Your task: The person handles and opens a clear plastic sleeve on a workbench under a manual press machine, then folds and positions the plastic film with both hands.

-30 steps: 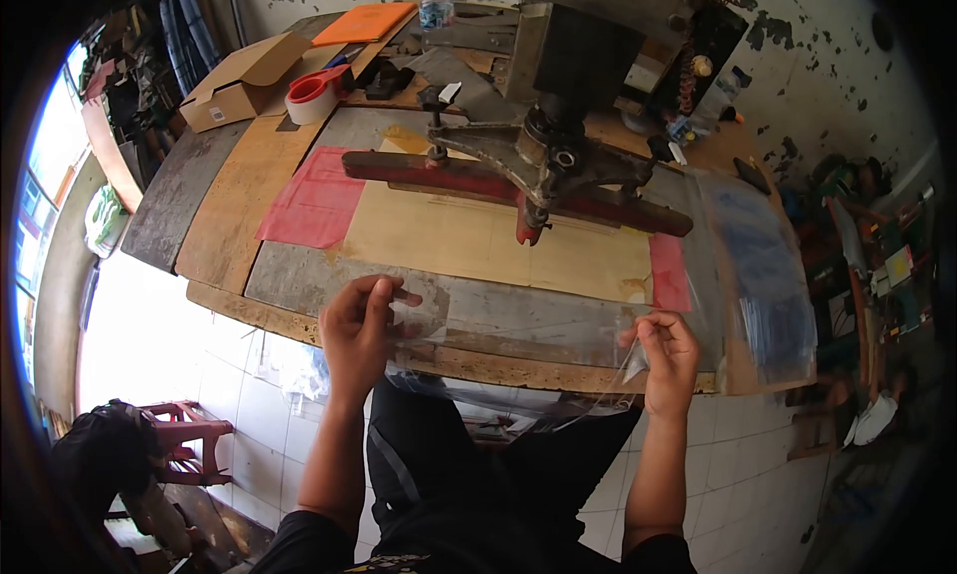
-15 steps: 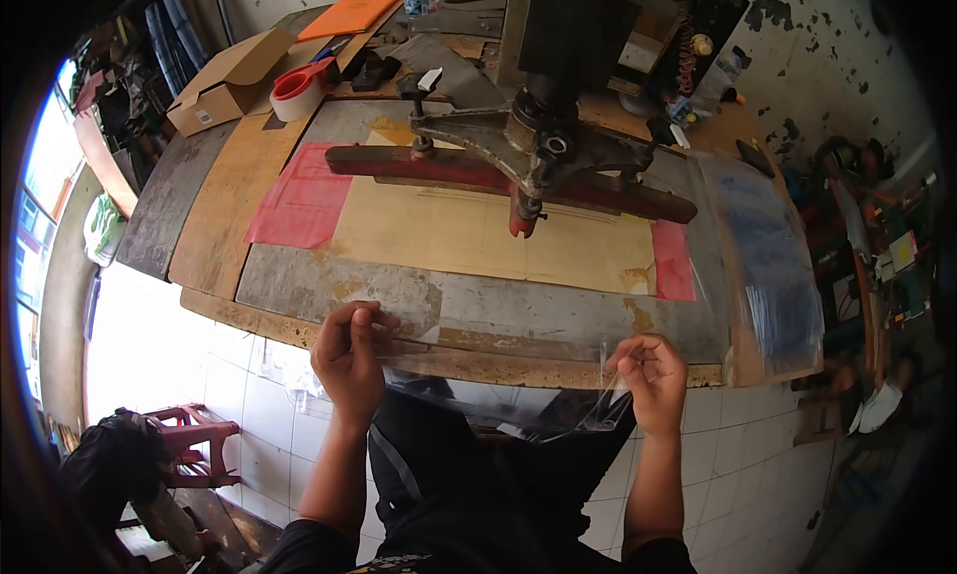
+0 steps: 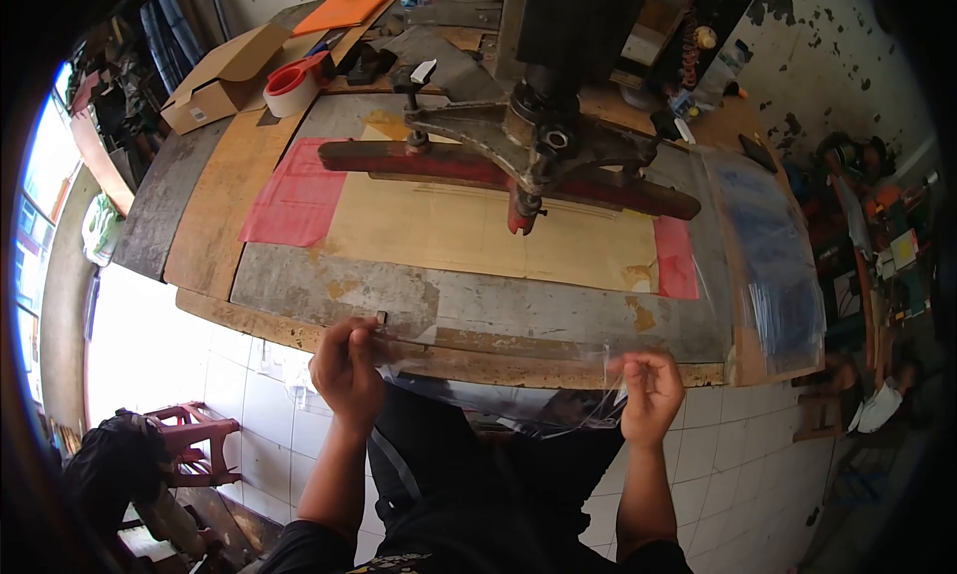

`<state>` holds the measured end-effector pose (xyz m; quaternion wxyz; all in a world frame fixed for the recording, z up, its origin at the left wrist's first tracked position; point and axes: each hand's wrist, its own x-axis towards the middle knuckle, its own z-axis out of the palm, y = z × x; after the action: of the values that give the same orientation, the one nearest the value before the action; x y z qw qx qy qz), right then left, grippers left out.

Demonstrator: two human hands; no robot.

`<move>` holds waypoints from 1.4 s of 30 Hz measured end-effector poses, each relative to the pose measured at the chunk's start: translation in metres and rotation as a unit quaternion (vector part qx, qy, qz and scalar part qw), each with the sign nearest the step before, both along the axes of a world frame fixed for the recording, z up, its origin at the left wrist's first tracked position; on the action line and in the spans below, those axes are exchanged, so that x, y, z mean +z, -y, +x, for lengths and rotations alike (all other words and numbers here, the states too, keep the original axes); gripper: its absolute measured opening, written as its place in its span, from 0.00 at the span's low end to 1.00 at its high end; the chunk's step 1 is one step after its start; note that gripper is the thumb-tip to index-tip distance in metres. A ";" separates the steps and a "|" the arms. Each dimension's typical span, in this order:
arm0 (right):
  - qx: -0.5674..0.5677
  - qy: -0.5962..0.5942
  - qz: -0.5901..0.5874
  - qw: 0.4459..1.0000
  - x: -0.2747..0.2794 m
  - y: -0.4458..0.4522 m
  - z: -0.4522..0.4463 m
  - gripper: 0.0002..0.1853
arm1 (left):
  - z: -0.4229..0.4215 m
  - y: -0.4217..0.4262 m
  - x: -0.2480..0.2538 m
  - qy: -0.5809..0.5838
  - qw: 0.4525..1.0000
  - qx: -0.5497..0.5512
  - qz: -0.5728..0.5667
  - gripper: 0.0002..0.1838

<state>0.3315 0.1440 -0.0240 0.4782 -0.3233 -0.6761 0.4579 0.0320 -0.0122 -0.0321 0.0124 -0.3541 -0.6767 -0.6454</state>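
A clear plastic sheet (image 3: pixel 508 400) stretches between my two hands, just off the table's front edge and over my lap. My left hand (image 3: pixel 347 372) pinches its left end between thumb and fingers. At the other end, my right hand (image 3: pixel 650 390) has thumb and fingertips closed on the plastic. Beyond them, a yellow sheet (image 3: pixel 439 230) lies on the grey plate (image 3: pixel 478 310), with pink pieces (image 3: pixel 296 192) at its ends. The press head (image 3: pixel 538 141) with its dark red bar (image 3: pixel 459 167) hangs above the sheet.
Behind on the left are a cardboard box (image 3: pixel 221 81), a tape roll (image 3: pixel 289 91) and an orange folder (image 3: pixel 346 9). A stack of clear and blue plastic (image 3: pixel 773 265) lies on the right. A reddish stool (image 3: pixel 199 439) stands on the floor at the left.
Both hands have moved down in the view, toward my lap, with the plastic sheet between them. The table and press appear slightly shifted to the left.
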 end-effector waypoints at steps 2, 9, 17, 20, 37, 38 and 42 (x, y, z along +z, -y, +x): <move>-0.010 0.008 0.061 0.998 -0.006 0.003 0.000 0.03 | 0.001 0.004 -0.010 -0.011 1.000 0.020 0.004 0.09; -0.024 0.111 0.360 0.926 -0.047 0.018 -0.003 0.04 | 0.000 0.011 -0.035 -0.143 0.987 0.064 0.038 0.08; -0.135 0.119 0.496 0.849 -0.071 0.003 -0.021 0.06 | -0.007 0.008 -0.050 -0.136 0.984 0.065 0.091 0.08; -0.153 0.132 0.509 0.837 -0.072 0.002 -0.023 0.08 | -0.008 0.009 -0.049 -0.134 0.985 0.054 0.091 0.09; 0.000 0.007 -0.048 0.999 0.088 -0.016 -0.017 0.10 | -0.020 -0.012 0.060 0.168 0.981 -0.096 0.026 0.14; 0.000 0.006 -0.045 0.999 0.089 -0.020 -0.017 0.10 | -0.021 -0.015 0.062 0.167 0.981 -0.097 0.028 0.14; 0.034 -0.014 -0.047 0.998 0.087 -0.028 -0.018 0.10 | -0.021 -0.021 0.067 0.161 0.983 -0.091 0.003 0.14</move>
<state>0.3132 0.1723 0.0630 0.4563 -0.3161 -0.6573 0.5097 0.0112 0.0085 0.0350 -0.1540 -0.3057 -0.6328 -0.6946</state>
